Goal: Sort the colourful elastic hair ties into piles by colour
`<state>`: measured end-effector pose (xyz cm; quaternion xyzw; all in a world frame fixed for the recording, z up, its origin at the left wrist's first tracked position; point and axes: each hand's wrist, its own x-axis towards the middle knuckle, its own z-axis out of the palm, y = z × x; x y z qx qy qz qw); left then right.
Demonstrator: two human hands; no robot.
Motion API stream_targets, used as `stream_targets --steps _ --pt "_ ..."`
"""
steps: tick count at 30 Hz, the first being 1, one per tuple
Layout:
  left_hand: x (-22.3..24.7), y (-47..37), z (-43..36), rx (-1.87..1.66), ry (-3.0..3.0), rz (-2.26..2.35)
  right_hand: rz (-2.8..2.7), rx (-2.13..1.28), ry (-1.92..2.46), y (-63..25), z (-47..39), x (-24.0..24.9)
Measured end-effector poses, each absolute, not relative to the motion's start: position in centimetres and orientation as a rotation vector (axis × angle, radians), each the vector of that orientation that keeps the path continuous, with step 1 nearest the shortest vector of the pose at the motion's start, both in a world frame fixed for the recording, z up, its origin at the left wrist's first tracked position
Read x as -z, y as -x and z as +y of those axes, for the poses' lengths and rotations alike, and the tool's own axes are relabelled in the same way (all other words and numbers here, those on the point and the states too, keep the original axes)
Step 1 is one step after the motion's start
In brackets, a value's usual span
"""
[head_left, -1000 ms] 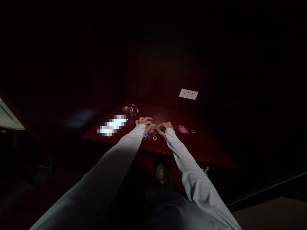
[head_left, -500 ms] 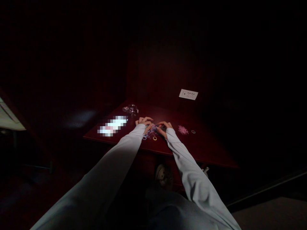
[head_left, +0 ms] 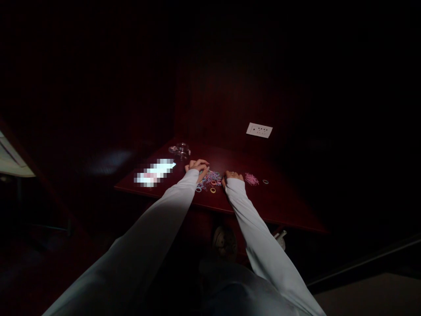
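Note:
A loose heap of small coloured bands (head_left: 212, 179), mostly purple, pink and blue, lies on the dark red table between my hands. My left hand (head_left: 197, 167) rests at the heap's left edge, its fingers spread over it. My right hand (head_left: 233, 176) is at the heap's right side, with its fingers curled down; what they hold, if anything, is hidden. A yellow ring (head_left: 213, 190) lies in front of the heap. To the right of my right hand is a pile of pink bands (head_left: 251, 179), and beyond it a single greenish ring (head_left: 265, 181).
A lit, blurred-out screen (head_left: 155, 172) lies on the left of the table (head_left: 279, 206). Behind it stands a clear round container (head_left: 183, 150). A white socket plate (head_left: 259, 130) is on the back wall. Footwear (head_left: 224, 240) shows under the table.
My right hand has moved right, off the heap and towards the pink pile, and its fingers have curled. More of the heap now shows. My left hand has stayed nearly in place.

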<state>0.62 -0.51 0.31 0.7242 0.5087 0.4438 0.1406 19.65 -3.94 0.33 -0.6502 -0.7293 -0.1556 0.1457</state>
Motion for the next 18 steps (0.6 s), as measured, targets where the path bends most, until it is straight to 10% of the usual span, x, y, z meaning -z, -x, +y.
stream_targets --steps 18 --pt "-0.2 0.2 -0.3 -1.242 -2.142 1.386 -1.915 -0.019 1.571 -17.1 -2.3 -0.5"
